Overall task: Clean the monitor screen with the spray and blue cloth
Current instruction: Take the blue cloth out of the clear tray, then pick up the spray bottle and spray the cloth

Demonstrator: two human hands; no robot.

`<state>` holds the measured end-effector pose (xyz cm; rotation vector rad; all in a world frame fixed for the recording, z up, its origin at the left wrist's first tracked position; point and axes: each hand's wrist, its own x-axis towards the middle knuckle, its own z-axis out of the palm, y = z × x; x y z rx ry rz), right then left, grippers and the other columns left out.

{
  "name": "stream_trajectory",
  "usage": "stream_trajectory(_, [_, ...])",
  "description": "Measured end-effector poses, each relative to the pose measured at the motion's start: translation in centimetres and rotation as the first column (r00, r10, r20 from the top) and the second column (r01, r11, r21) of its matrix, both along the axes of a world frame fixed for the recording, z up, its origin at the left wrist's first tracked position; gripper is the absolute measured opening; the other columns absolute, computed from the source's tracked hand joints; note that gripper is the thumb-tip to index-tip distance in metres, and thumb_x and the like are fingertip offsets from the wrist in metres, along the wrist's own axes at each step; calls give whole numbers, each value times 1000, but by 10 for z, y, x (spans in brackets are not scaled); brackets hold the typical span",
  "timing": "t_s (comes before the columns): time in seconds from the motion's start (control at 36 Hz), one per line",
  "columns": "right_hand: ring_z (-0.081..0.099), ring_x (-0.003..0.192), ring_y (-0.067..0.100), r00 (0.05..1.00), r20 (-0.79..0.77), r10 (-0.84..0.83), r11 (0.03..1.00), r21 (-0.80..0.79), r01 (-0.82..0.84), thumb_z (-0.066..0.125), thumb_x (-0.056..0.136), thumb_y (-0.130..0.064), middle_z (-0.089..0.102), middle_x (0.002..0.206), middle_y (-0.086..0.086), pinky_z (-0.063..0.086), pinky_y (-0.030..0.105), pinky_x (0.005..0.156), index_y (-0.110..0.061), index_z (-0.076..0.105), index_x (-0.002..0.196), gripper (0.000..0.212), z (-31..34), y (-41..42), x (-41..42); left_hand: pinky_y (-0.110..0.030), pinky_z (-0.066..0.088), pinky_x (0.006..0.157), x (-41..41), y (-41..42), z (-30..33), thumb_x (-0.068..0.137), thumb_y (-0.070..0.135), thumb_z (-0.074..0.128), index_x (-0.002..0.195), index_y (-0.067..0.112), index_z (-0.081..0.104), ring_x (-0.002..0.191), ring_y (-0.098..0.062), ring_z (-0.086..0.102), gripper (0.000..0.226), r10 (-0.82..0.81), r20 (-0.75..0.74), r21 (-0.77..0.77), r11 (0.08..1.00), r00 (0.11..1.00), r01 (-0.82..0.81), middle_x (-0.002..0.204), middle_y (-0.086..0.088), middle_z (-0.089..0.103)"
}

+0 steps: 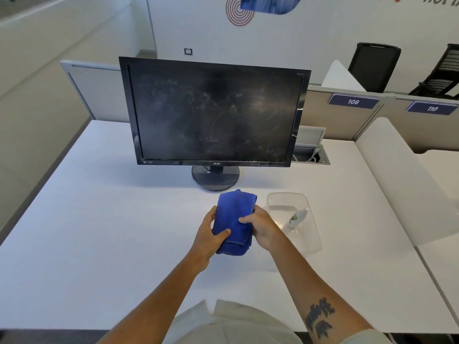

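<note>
A black monitor (213, 112) stands on its round base at the back of the white desk (99, 232); its dark screen is covered in smears and streaks. In front of the base I hold a folded blue cloth (234, 214) between both hands, just above the desk. My left hand (208, 235) grips its left edge with the thumb on top. My right hand (262, 225) clasps its right side, fingers over the cloth. A small white spray bottle (296, 218) lies on its side in a clear plastic tray (308, 242), just right of my right hand.
A desk partition runs behind the monitor, with blue labels 109 (353, 102) and 110 (432, 108). An open cable hatch (311, 155) sits to the right of the monitor. Two black chairs (372, 65) stand beyond the partition. A neighbouring desk lies to the right.
</note>
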<state>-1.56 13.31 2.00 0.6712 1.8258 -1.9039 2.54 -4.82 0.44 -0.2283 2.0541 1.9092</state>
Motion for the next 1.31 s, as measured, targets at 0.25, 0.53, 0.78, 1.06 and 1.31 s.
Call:
stream_trajectory(0.25, [63, 116, 25, 991, 60, 116, 969, 214, -126, 60, 98, -6, 67, 123, 3, 53, 46, 106, -20, 55, 134, 39, -21, -19, -1, -14, 55, 85, 11, -17, -14, 93, 3, 65, 152, 35, 34, 124, -8, 55, 74, -164, 91, -215, 960, 982, 180, 144, 19, 45])
stream_trajectory(0.53, [66, 109, 27, 987, 15, 161, 797, 588, -139, 67, 94, -15, 67, 118, 5, 57, 40, 94, -17, 57, 128, 35, -47, -20, 7, -33, 56, 99, 15, -14, -28, 94, -8, 61, 158, 17, 38, 129, -25, 56, 73, -219, 181, -381, 883, 959, 274, 162, -5, 31])
stream_trajectory(0.78, [56, 134, 22, 971, 77, 226, 516, 836, -186, 67, 99, -45, 55, 147, 0, 43, 31, 112, -22, 39, 151, 63, -58, -18, 13, -29, 51, 104, 20, -10, -38, 96, -3, 61, 159, 16, 40, 139, -24, 50, 70, -215, 185, -454, 847, 959, 278, 165, -5, 31])
stream_trajectory(1.06, [54, 137, 23, 929, -310, 202, 662, 742, 104, 67, 99, -9, 55, 151, 3, 47, 37, 113, -15, 46, 154, 59, -21, 11, 10, -38, 43, 116, 13, 14, -27, 97, 12, 61, 162, 19, 35, 151, -27, 34, 71, -288, 20, -646, 727, 957, 232, 168, -4, 29])
stream_trajectory(1.31, [56, 120, 30, 820, -461, 340, 391, 862, 322, 75, 89, -8, 69, 125, 8, 55, 40, 95, -10, 67, 131, 43, 11, 67, 2, -39, 36, 124, 15, 68, -13, 100, 19, 63, 164, 21, 31, 154, -25, 32, 71, -479, -56, -641, 690, 876, 336, 170, 0, 24])
